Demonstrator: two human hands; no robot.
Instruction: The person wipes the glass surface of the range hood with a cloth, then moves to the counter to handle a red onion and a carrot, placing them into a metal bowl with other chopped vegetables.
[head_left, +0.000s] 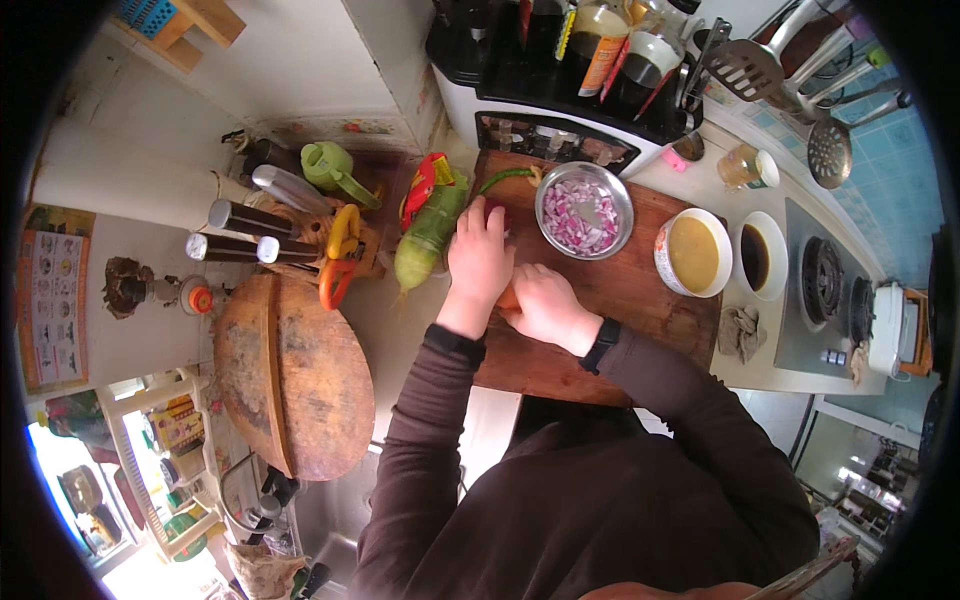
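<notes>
My left hand (480, 259) reaches over the left part of a wooden cutting board (592, 311), its fingertips at a dark red-purple item (496, 215), perhaps an onion. Close against it, my right hand (546, 304) is bent around an orange item (510, 297) that looks like a carrot piece and is mostly hidden. A steel bowl (550, 232) of chopped purple onion stands beyond my right hand. Behind the left fingers lies a green chili pepper (504, 175). A large green radish (424, 244) lies left of my left hand, beside a red and yellow packet (421, 187).
Right of the steel bowl stand a bowl of yellowish liquid (693, 253) and a bowl of dark liquid (755, 253), near the stove (795, 330). A knife block (367, 259) and a round wooden board (322, 382) are at left. Bottles (592, 45) stand at the back.
</notes>
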